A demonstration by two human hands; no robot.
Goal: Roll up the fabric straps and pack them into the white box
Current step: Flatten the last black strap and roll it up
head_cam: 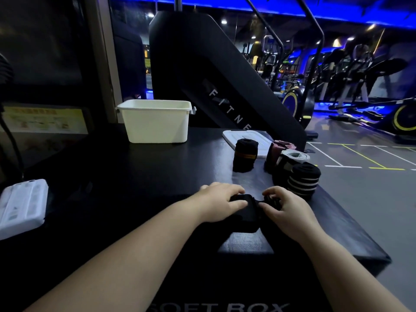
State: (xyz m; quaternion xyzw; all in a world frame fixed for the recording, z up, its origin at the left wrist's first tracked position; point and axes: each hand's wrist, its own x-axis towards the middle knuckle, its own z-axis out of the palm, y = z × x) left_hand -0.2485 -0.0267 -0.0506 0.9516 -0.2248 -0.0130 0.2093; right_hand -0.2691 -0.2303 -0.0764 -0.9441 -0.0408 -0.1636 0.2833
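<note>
On the black padded platform, the open white rectangular plastic box is set at the far left, well apart. Four finished fabric rolls are stood at the right. The loose black fabric strap is held down under the curled left hand; its coiled end is pinched by the bent fingers of the right hand. Even tension should be applied and edges aligned, so that a tight coil is wound

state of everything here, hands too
white plastic box: upright, lid off
flat white lid: lying behind the rolls
black roll with orange stripe: rolled, standing on end
black roll with white stripes: rolled, standing
black fabric strap: partly rolled, between both hands
left hand: holds strap
right hand: pinches rolled end
</note>
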